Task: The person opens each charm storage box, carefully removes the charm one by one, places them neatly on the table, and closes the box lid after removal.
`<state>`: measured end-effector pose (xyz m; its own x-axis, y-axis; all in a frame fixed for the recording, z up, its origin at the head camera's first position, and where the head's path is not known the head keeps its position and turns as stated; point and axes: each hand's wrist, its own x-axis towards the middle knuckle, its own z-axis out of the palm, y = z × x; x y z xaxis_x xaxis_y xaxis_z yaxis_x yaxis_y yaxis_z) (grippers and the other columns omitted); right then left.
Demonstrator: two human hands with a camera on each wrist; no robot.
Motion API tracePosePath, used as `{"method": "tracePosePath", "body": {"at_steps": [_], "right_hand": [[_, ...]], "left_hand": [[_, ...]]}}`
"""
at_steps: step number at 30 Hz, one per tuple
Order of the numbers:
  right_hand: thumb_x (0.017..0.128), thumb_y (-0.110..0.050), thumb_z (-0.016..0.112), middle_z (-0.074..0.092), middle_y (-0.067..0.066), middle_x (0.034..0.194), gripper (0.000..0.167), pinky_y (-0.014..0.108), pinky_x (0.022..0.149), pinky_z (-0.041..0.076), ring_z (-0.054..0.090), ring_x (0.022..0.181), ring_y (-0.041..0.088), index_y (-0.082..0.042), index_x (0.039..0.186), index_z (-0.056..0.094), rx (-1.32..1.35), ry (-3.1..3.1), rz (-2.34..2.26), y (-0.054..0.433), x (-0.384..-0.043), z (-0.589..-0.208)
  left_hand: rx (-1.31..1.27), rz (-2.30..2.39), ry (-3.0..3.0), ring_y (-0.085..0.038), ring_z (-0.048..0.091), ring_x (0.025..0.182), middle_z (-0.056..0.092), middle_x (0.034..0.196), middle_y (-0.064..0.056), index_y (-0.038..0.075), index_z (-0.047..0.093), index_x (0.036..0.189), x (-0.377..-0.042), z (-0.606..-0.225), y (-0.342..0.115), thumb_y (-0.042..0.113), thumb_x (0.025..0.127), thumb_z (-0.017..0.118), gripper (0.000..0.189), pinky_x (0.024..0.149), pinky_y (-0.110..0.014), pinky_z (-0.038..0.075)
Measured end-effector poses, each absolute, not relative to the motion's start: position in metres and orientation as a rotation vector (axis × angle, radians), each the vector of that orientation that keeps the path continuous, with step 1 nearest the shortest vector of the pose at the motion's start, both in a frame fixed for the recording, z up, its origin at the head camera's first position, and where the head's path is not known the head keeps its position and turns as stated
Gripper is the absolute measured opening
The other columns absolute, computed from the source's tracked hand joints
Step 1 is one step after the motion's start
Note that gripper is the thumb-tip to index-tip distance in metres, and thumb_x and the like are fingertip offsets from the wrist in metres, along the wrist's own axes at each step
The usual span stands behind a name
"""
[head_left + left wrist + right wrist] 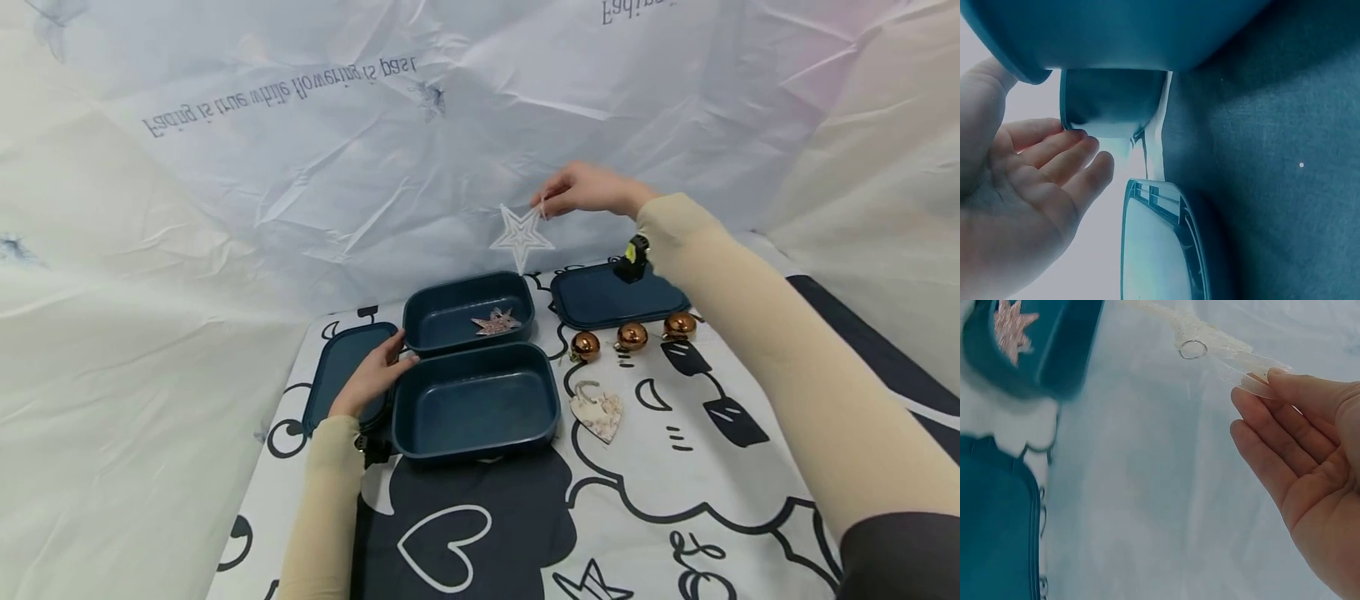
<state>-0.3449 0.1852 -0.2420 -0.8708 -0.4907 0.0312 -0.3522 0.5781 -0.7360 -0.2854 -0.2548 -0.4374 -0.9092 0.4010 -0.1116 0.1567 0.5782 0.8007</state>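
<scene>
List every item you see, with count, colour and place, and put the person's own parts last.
White star: one, white, held up in the air
Glittery star: at least one, pinkish, in the far box
Far box: one, dark blue, behind the near box
Near box: one, dark blue, mid-table
Lids: two seen, dark blue, either side of the boxes
Baubles: three, copper, before the right lid
Heart ornament: one, pale, right of the near box
Cloth: one, black and white, under everything
Sheeting: count unclear, pale blue and cream, around the table
Wrist devices: two, mostly black, at the wrists
Sleeves: two, cream, on the arms
Left hand: one, bare, at the boxes' left ends
Right hand: one, bare, holding the white star
</scene>
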Motion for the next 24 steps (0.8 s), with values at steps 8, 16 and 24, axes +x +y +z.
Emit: {"method": "tracePosePath", "body": {"at_steps": [8, 16, 24], "right_hand": [[0.104, -0.022, 0.06, 0.06, 0.012, 0.14, 0.038, 0.036, 0.102, 0.049, 0.062, 0.117, 0.021, -0.003, 0.136, 0.063, -0.614, 2.722, -1.119, 0.227, -0.318, -0.226], [0.101, -0.033, 0.063, 0.071, 0.002, 0.122, 0.04, 0.028, 0.096, 0.049, 0.063, 0.111, 0.014, -0.012, 0.134, 0.067, -0.531, 2.85, -1.142, 0.264, -0.283, -0.214], [0.101, -0.036, 0.063, 0.07, -0.007, 0.122, 0.04, 0.025, 0.103, 0.045, 0.063, 0.109, 0.002, -0.011, 0.132, 0.068, -0.402, 2.87, -1.278, 0.311, -0.246, -0.221]], "left_hand": [[0.496, 1.241, 2.525, -0.034, 0.017, 0.152, 0.013, 0.167, -0.014, 0.009, 0.011, 0.163, -0.284, -0.438, -0.26, 0.032, 0.106, 0.056, 0.076, 0.118, -0.055, 0.025], [0.503, 1.234, 2.535, -0.037, 0.016, 0.152, 0.012, 0.167, -0.017, 0.008, 0.01, 0.163, -0.284, -0.439, -0.261, 0.029, 0.107, 0.054, 0.075, 0.117, -0.058, 0.027], [0.521, 1.209, 2.53, -0.038, 0.016, 0.152, 0.011, 0.167, -0.018, 0.008, 0.008, 0.163, -0.287, -0.44, -0.254, 0.033, 0.106, 0.054, 0.077, 0.115, -0.057, 0.031]]}}
